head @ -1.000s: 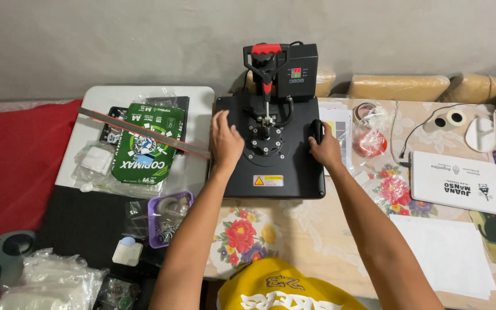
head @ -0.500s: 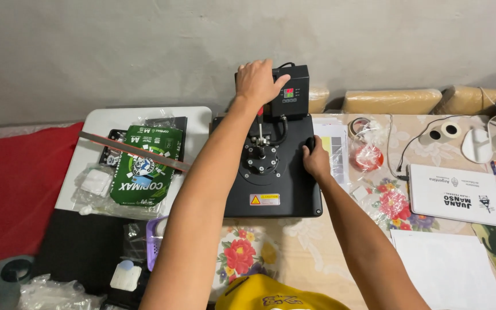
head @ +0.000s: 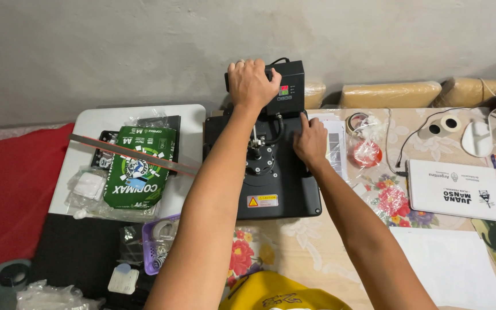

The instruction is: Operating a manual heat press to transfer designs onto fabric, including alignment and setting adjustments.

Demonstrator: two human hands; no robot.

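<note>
Clenching my left hand [head: 252, 83] around the heat press [head: 271, 166] handle at the tabletop's back edge, I am bracing its right side with my flat, released right hand [head: 311, 140]; fingers risk touching hot metal.

Floral-clothed table [head: 317, 252]; heat press [head: 271, 183]; laptop [head: 454, 189]

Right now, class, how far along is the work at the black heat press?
Done: the heat press sits on the floral tablecloth with its display lit. In hand: the left hand grips the handle at the top; the right hand steadies the press's right edge. Left: nothing shows on the platen; whether it is closed is unclear.
</note>
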